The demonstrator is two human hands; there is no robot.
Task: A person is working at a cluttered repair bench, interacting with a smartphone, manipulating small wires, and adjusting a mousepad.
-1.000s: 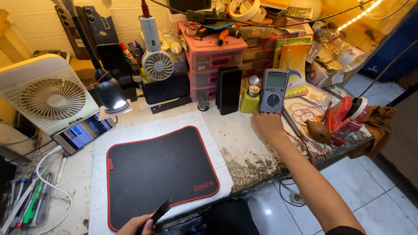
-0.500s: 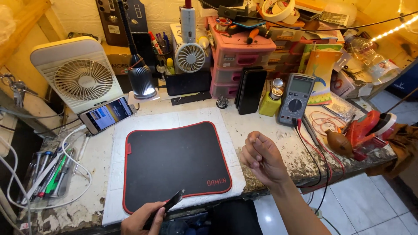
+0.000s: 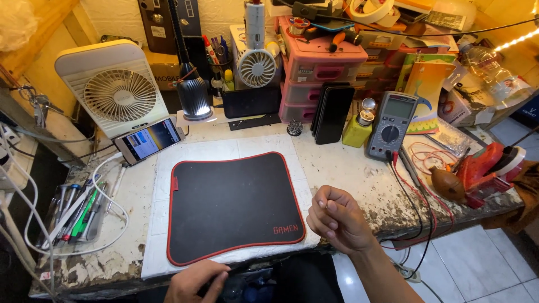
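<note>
Just left of my right hand's (image 3: 338, 220) curled fingers (image 3: 327, 209), which close loosely on nothing I can see, lies the mat (image 3: 233, 205), a flat, dark, soft-looking rectangle with rounded corners and a red stitched edge, resting on a white slab (image 3: 197, 151) over the chipped, stained bench (image 3: 348, 168). Below the mat's near edge my left hand (image 3: 196, 281) bends its fingers around something dark, but the bench lip and the frame's bottom cut it off, so I cannot tell what it is or how firmly it is held. Beyond my right knuckles stands a grey meter (image 3: 391, 124), its leads trailing towards me.
</note>
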